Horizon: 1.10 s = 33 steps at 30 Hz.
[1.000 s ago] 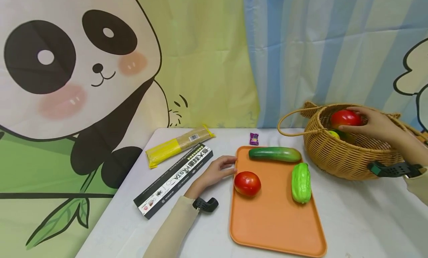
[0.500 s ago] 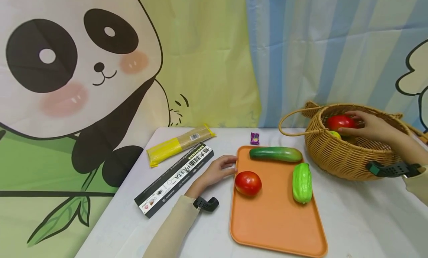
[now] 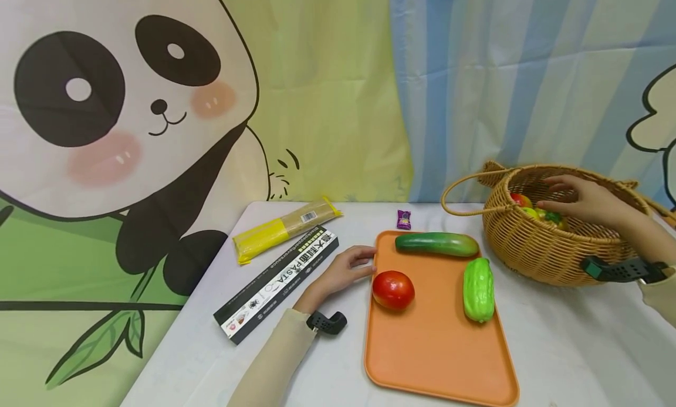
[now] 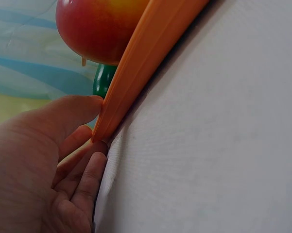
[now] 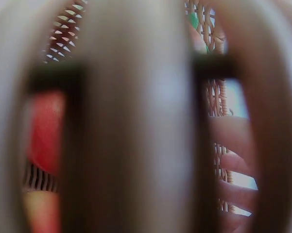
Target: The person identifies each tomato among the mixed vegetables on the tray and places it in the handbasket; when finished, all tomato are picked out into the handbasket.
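Note:
My left hand (image 3: 345, 270) rests on the table with thumb and fingertips against the left rim of the orange tray (image 3: 438, 360); the left wrist view shows the thumb right at the rim (image 4: 131, 73). On the tray lie a red fruit (image 3: 393, 290), a dark green cucumber (image 3: 437, 244) and a bright green, ridged vegetable (image 3: 478, 290) like a bitter melon. Over the mouth of the wicker basket (image 3: 544, 260), my right hand (image 3: 591, 202) hovers with loosely bent fingers, holding nothing. Inside the basket show a red fruit (image 3: 520, 200) and yellow-green produce (image 3: 549, 216). Blurred bars block much of the right wrist view.
Left of the tray lie a black and white pasta box (image 3: 277, 284) and a yellow pack of noodles (image 3: 285, 231). A small purple packet (image 3: 404, 219) sits behind the tray. The basket's handle (image 3: 454, 190) sticks out leftward. A printed curtain (image 3: 327, 90) hangs behind the table.
My right hand lowered the red fruit into the basket and let it go; its fingers are now free above the contents. My left hand stays at the tray's rim.

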### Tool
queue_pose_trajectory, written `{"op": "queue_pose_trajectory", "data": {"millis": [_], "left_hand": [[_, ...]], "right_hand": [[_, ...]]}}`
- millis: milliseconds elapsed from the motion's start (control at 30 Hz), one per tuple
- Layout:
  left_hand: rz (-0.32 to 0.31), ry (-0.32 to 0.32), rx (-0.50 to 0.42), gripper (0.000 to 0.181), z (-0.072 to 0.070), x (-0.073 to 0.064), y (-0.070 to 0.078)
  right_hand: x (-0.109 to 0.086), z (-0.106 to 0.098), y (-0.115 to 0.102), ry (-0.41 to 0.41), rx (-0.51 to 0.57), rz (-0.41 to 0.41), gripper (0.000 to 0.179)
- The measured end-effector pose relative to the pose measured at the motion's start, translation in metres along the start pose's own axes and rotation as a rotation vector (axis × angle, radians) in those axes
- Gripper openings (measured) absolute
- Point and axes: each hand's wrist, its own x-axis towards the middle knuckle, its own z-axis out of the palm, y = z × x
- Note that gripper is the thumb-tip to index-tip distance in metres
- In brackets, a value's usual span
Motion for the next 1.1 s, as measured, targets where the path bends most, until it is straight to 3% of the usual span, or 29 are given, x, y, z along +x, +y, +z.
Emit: {"op": "queue_pose_trajectory", "data": {"millis": [167, 400, 667, 967, 1100], "left_hand": [[-0.006, 0.011, 0.002, 0.046, 0.0, 0.0, -0.003], [0.0, 0.009, 0.013, 0.046, 0.0, 0.0, -0.001], [-0.015, -0.028, -0.002, 0.046, -0.002, -0.011, 0.029], [-0.007, -0.028, 0.009, 0.045, -0.003, -0.009, 0.028], [-0.011, -0.018, 0.004, 0.045, -0.002, -0.01, 0.028]], "right_hand": [[-0.003, -0.001, -0.003, 0.037, 0.02, -0.028, 0.068], [-0.007, 0.002, -0.012, 0.157, 0.028, -0.063, 0.058], [-0.016, 0.007, -0.017, 0.225, -0.009, -0.087, 0.049], [-0.028, 0.015, -0.023, 0.39, -0.019, -0.193, 0.033], [-0.031, 0.019, -0.024, 0.424, -0.011, -0.237, 0.029]]}}
